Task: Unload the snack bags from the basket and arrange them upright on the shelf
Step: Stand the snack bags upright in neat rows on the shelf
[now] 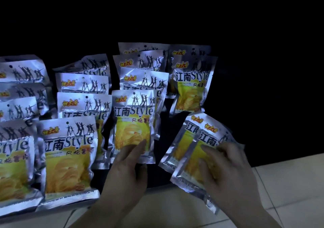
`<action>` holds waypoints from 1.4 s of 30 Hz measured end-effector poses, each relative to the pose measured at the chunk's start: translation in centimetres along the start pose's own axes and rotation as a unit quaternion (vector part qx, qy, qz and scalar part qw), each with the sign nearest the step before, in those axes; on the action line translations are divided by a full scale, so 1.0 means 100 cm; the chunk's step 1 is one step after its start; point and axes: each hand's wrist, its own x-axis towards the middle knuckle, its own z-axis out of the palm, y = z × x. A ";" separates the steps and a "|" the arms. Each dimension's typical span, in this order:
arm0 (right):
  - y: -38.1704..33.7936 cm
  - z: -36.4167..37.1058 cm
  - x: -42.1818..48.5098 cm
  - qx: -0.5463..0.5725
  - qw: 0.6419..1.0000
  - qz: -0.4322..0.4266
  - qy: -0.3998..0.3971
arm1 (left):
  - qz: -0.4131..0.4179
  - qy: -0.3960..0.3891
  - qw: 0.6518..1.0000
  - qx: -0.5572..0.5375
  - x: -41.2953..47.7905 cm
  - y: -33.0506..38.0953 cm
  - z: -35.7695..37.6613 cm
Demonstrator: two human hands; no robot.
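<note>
Shelf [165, 173]: dark surface across the middle of the frame. It's pretty dim, so we can only just make out its front edge at bottom centre.
Chip bags [68, 155]: silver-and-yellow potato chip packs standing upright on the shelf in four columns, running from the left edge to centre-right. Each column is a few bags deep, fronts facing us.
Left hand [128, 168]: bottom centre, fingers laid fairly straight on the lower front of the front bag [133, 120] in the third column, thumb down by its bottom seam. Honestly we can't tell if it's pinching the bag or just touching it.
Right hand [228, 171]: lower right, fingers and thumb curled round two tilted bags [206, 137], one overlapping the other, tops leaning right. They sit just below the fourth column, and their lower seams show against the tiles.
Floor [289, 184]: pale tiles, bottom right and along the bottom edge.
</note>
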 end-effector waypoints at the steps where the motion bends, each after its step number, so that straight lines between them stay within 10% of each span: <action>1: 0.003 -0.006 -0.005 -0.019 0.999 0.038 -0.001 | 0.019 0.001 1.000 -0.005 0.002 0.007 0.001; 7: 0.015 -0.019 -0.013 0.067 0.932 0.279 -0.222 | 0.084 -0.042 0.995 0.016 0.041 0.046 0.028; 11: 0.008 0.001 -0.016 0.354 0.850 0.371 -0.124 | 0.056 -0.089 0.994 0.040 0.046 0.048 0.039; 16: 0.006 0.012 -0.027 0.414 0.818 0.397 -0.040 | 0.024 -0.193 0.981 0.023 0.049 0.059 0.064; 27: 0.011 -0.011 -0.039 0.357 0.879 0.303 -0.087 | -0.096 -0.155 0.943 -0.279 0.043 0.085 0.046; 35: -0.003 -0.030 0.004 0.429 0.869 0.246 -0.030 | -0.096 -0.028 0.949 -0.299 0.057 0.095 -0.020; 42: -0.005 -0.001 0.051 0.306 0.928 0.211 0.016 | -0.076 0.128 0.942 -0.300 0.041 0.074 -0.044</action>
